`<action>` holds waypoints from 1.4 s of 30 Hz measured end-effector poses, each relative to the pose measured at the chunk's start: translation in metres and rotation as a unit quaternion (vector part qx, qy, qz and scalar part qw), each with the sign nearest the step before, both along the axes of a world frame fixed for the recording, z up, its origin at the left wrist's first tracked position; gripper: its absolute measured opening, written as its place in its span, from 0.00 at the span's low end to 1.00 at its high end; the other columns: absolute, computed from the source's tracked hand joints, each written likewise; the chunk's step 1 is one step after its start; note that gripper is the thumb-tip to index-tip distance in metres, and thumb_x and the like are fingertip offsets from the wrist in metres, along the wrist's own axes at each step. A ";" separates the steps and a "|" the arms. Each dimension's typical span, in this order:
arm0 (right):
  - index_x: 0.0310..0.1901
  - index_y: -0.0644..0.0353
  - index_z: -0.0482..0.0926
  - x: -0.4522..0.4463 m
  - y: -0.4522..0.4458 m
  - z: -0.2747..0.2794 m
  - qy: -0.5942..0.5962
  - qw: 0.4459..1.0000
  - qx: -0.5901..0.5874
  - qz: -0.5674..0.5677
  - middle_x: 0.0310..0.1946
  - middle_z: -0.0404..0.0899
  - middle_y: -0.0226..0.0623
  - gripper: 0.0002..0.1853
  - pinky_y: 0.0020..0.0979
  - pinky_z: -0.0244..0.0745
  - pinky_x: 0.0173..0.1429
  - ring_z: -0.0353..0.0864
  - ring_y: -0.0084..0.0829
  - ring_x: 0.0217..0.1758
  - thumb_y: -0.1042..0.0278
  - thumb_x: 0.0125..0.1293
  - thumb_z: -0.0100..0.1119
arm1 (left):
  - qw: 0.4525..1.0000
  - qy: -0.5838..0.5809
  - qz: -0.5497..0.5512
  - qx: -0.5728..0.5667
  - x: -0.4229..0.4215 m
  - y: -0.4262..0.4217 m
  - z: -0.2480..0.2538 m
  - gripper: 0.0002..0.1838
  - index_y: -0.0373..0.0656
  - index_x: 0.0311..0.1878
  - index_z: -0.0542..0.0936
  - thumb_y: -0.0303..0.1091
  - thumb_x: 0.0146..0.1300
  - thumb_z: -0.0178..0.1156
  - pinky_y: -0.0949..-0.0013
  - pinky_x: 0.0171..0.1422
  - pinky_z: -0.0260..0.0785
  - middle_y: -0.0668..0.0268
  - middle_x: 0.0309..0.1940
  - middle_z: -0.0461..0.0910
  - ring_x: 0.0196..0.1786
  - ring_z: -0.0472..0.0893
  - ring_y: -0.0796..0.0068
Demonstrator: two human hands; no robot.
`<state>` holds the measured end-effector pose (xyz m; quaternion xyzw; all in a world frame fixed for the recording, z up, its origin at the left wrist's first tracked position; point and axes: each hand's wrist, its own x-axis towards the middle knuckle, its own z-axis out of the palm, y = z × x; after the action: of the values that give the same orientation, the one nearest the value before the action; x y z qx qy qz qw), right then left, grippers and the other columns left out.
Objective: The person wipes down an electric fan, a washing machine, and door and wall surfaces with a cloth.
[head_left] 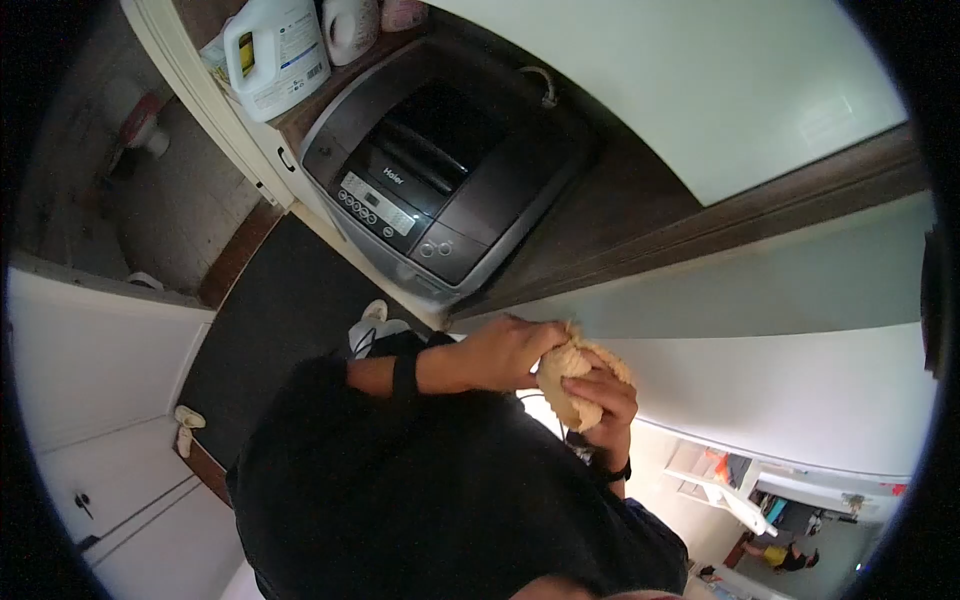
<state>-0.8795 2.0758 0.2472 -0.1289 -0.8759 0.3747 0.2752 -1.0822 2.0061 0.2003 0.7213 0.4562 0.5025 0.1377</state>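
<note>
A crumpled beige cloth (570, 395) is bunched between my two hands, to the right of the image centre. My left hand (510, 352) reaches in from the left, and its fingers close on the upper left part of the cloth. From the other side, the fingers of my right hand (605, 400) wrap over the cloth's right part. Some fingertips are hidden in the folds. Both wrists have dark bands.
A Haier washing machine (450, 160) with its lid down stands above my arms. Detergent bottles (285, 60) are beside it. A dark mat (280, 320) lies on the floor near white shoes (188, 420). A white panel (780, 400) is at right; a distant person (785, 557) shows lower right.
</note>
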 end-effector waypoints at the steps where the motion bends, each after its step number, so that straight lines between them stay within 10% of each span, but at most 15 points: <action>1: 0.46 0.53 0.86 -0.016 -0.004 0.000 0.036 0.999 -0.004 0.011 0.43 0.87 0.38 0.24 0.43 0.72 0.68 0.83 0.42 0.56 0.72 0.43 0.79 | 1.000 0.014 0.006 0.000 -0.011 -0.002 0.001 0.31 0.38 0.52 0.68 0.45 0.54 0.71 0.59 0.39 0.78 0.53 0.38 0.82 0.39 0.85 0.54; 9: 0.65 0.61 0.71 -0.164 -0.020 -0.051 0.061 0.976 0.137 -0.155 0.68 0.64 0.53 0.27 0.46 0.56 0.74 0.61 0.50 0.73 0.73 0.62 0.61 | 0.989 0.036 0.063 -0.128 -0.140 -0.002 -0.012 0.33 0.39 0.62 0.66 0.37 0.56 0.68 0.58 0.46 0.79 0.49 0.53 0.78 0.47 0.84 0.53; 16: 0.74 0.54 0.56 -0.279 0.017 -0.183 -0.009 0.992 0.023 -0.120 0.76 0.46 0.50 0.39 0.48 0.43 0.80 0.43 0.53 0.79 0.81 0.60 0.54 | 0.965 0.075 0.106 -0.226 -0.240 0.026 -0.100 0.27 0.36 0.63 0.67 0.35 0.62 0.61 0.51 0.47 0.77 0.44 0.51 0.77 0.44 0.82 0.44; 25: 0.73 0.58 0.57 -0.397 -0.024 -0.234 -0.127 0.984 0.126 -0.024 0.74 0.51 0.53 0.43 0.56 0.35 0.79 0.45 0.55 0.78 0.82 0.52 0.57 | 0.917 0.107 0.218 -0.317 -0.341 -0.035 -0.208 0.26 0.39 0.62 0.66 0.32 0.62 0.58 0.54 0.45 0.77 0.48 0.49 0.79 0.46 0.82 0.46; 32: 0.71 0.58 0.61 -0.468 -0.007 -0.221 -0.128 0.975 0.175 0.044 0.72 0.55 0.48 0.41 0.51 0.43 0.79 0.51 0.52 0.76 0.79 0.53 0.63 | 0.883 0.147 0.309 -0.321 -0.397 -0.043 -0.184 0.31 0.34 0.66 0.60 0.31 0.62 0.60 0.51 0.32 0.74 0.49 0.33 0.82 0.34 0.82 0.48; 42: 0.71 0.56 0.61 -0.446 0.053 -0.205 -0.075 0.987 0.117 -0.083 0.73 0.57 0.45 0.40 0.45 0.51 0.78 0.55 0.48 0.76 0.86 0.54 0.56 | 0.895 0.145 0.282 -0.314 -0.401 0.051 -0.146 0.14 0.39 0.50 0.68 0.34 0.64 0.55 0.45 0.39 0.74 0.47 0.34 0.83 0.37 0.82 0.43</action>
<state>-1.3251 2.1292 0.0419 -0.1954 -0.9181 0.2352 0.2522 -1.4829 2.0569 0.0548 0.5460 0.7898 0.2407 0.1420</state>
